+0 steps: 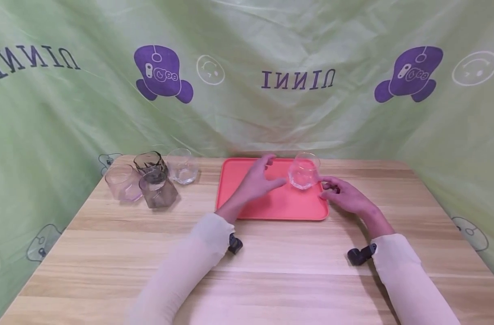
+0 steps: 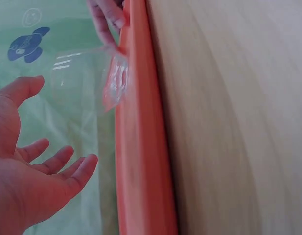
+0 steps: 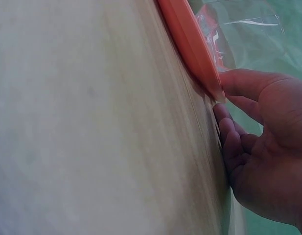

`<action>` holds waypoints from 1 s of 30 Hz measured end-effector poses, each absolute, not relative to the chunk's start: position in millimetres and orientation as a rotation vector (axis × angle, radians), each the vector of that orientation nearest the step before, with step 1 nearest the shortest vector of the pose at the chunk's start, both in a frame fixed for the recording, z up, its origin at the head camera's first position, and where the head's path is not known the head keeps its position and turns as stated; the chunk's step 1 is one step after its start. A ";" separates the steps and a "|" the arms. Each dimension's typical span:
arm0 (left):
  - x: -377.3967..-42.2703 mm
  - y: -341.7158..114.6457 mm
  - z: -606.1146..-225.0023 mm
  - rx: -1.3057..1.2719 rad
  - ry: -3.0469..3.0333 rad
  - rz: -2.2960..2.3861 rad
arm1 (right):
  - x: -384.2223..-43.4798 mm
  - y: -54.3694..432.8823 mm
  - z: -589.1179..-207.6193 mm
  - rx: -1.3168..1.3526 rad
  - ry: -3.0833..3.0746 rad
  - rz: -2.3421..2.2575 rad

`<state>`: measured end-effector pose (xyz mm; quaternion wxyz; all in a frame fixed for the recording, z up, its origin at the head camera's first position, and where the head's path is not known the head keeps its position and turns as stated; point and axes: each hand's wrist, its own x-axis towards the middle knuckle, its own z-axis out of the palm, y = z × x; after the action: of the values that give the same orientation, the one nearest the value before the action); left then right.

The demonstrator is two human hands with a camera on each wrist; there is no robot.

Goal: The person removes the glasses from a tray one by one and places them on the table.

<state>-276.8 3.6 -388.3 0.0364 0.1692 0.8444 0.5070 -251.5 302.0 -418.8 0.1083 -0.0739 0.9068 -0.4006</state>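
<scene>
A red tray (image 1: 247, 207) lies on the table, and one clear glass tumbler (image 1: 304, 171) stands toward its right end. My left hand (image 1: 260, 180) hovers above the tray, left of that tumbler, thumb and fingers spread apart. In the left wrist view, the left hand (image 2: 38, 166) holds nothing, and a gap separates it from the clear tumbler (image 2: 87, 81). At the tray's right rim, my right hand (image 1: 346, 193) pinches the edge. The right wrist view shows its thumb (image 3: 243, 83) on the rim of the tray (image 3: 192, 46) and the other fingers curled low beside it.
On the table's left side several glasses stand close together: a pinkish one (image 1: 122, 183), a dark grey one (image 1: 150, 162), a smoky one (image 1: 159, 192) and a clear one (image 1: 183, 167). A green printed curtain (image 1: 230, 117) hangs behind the wooden table (image 1: 287, 271).
</scene>
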 end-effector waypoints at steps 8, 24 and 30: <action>-281.1 38.6 -396.1 0.427 2.540 1.610 | -251.4 303.8 -419.7 -0.216 2.666 -1.184; -287.4 80.7 -397.7 0.335 2.483 1.746 | -250.4 304.6 -417.0 -0.187 2.665 -1.170; -287.3 88.7 -399.1 0.322 2.485 1.746 | -251.5 303.6 -415.4 -0.189 2.647 -1.196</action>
<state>-287.3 88.7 -399.1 0.0440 0.1053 0.8128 0.5712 -251.5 303.6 -415.4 0.1151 -0.0643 0.9034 -0.4080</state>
